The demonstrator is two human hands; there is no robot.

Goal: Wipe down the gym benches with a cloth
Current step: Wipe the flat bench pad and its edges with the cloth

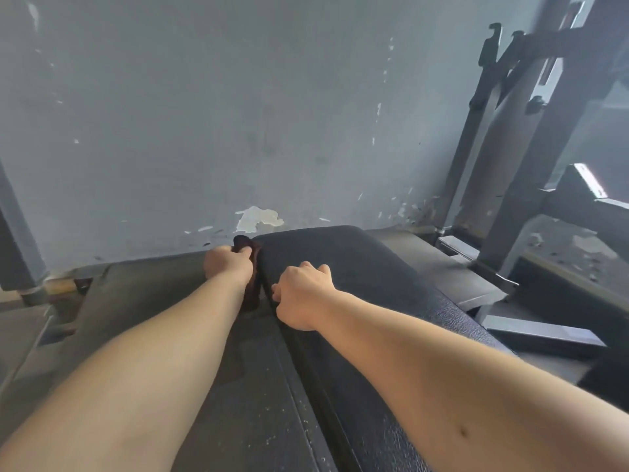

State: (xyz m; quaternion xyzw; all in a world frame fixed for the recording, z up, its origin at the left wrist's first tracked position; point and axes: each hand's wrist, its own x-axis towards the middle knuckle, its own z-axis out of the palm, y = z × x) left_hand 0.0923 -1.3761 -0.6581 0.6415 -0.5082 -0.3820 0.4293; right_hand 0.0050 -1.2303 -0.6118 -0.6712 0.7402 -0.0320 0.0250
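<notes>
While the left hand (226,267) clutches a dark maroon cloth (243,242) against the left side of the black padded vinyl bench (357,267) at frame centre, the right hand (303,296) clasps the pad's edge.

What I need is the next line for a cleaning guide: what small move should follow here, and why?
Probably draw the left hand with the cloth back toward the body along the bench pad's left side. The cloth sits against that side near the far end, the right hand holds the pad's edge as a brace, and most of the side lies nearer.
</notes>
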